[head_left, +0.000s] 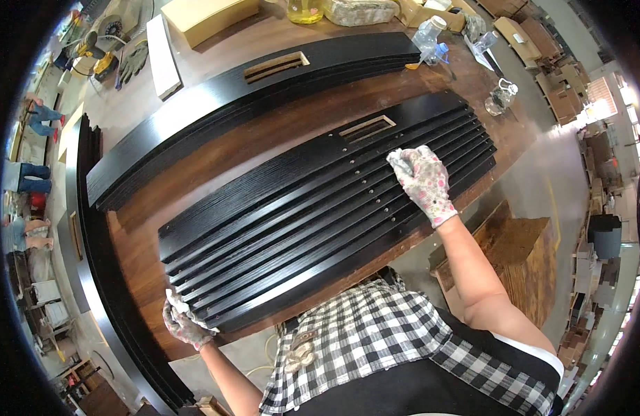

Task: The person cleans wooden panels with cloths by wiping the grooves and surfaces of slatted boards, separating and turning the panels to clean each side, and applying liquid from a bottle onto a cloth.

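Observation:
Several long black boards (278, 187) with a wood-grain finish lie on the brown table, overlapping like steps, with one long edge of each exposed. The farthest has a rectangular cutout (367, 129), and small holes run across the middle. My right hand (425, 184), in a white flowered glove, is closed on a bit of white cloth (401, 161) and rests on the right part of the boards. At their near left corner, my gloved left hand (186, 324) is closed around a crumpled white cloth (175, 301) against the board ends. Its fingertips are partly hidden.
Stacks of curved black boards stand behind (195, 97) and at the left (91, 256). Clear bottles (431, 33), a glass jar (501, 97) and a yellow-liquid container (304, 10) sit at the back. A drill (103, 61) lies far left; a wooden crate (517, 256) stands right.

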A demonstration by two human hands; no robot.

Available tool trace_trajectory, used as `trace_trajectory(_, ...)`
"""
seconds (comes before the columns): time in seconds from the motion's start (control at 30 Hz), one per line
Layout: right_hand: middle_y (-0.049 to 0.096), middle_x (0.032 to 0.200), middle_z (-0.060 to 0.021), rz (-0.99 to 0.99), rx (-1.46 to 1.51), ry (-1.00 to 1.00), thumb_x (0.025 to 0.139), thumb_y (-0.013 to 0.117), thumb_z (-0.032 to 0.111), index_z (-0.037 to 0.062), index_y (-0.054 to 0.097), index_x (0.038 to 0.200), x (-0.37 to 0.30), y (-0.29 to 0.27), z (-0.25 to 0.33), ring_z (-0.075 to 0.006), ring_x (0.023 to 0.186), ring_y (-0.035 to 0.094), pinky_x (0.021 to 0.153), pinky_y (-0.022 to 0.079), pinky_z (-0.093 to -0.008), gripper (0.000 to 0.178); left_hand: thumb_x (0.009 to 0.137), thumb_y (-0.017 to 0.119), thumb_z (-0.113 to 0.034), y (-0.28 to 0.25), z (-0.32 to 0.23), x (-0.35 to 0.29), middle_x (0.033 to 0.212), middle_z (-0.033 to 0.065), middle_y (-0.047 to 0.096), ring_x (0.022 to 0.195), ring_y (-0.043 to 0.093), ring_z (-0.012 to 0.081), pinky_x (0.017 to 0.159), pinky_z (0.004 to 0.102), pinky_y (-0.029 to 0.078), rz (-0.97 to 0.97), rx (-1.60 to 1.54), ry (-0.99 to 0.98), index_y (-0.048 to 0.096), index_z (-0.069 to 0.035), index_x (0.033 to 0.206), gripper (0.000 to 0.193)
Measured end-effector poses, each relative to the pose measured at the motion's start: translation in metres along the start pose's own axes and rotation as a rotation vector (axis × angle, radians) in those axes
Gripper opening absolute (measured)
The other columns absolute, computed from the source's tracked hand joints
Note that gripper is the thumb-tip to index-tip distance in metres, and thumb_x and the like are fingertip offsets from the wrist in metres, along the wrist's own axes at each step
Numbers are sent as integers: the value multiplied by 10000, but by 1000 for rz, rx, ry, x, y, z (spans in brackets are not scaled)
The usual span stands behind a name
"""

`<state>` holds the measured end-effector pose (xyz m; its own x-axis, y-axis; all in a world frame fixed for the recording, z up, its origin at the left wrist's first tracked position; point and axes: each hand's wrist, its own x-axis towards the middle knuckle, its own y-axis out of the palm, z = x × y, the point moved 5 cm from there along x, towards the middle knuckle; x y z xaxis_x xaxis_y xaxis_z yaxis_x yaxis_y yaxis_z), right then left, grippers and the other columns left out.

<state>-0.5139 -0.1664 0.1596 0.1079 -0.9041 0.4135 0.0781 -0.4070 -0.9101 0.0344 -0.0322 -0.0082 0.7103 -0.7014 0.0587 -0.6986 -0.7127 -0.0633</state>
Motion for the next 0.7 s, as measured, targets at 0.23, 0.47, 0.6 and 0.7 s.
trace_trajectory(0.23, 558, 709, -12, 59, 294, -104, 837, 564, 248, 192, 625, 811, 0, 3, 10, -185, 663, 554, 570, 483, -319, 87, 901, 463, -102, -16, -19, 11, 1164, 191, 594, 968, 620, 276, 837, 386, 529, -76, 378, -7, 521, 13, 1212, 337)
trace_trajectory(0.47, 573, 730, -38, 23, 29, 81, 876, 541, 267, 175, 636, 812, 10, -14, -121, -213, 645, 558, 596, 485, -347, 147, 908, 541, -341, -31, -27, 24, 1140, 114, 609, 1031, 587, 244, 894, 325, 465, -43, 1071, 181, 598, -29, 1192, 425)
trace_trajectory(0.6, 580, 746, -25, 160, 268, 123, 840, 578, 251, 185, 638, 828, 3, -8, -101, -191, 688, 556, 625, 483, -342, 90, 922, 499, -288, -5, -55, 21, 1214, 142, 592, 1084, 563, 245, 945, 308, 419, 56, 1037, 116, 551, -31, 1261, 429)
trace_trajectory(0.7, 612, 795, -17, 85, 217, 96, 820, 593, 234, 204, 664, 902, 13, -19, -145, -190, 752, 555, 669, 482, -351, 113, 916, 443, -130, -107, -13, 48, 1315, 113, 533, 1202, 496, 197, 1013, 275, 361, 88, 1030, 211, 489, 40, 1296, 419)
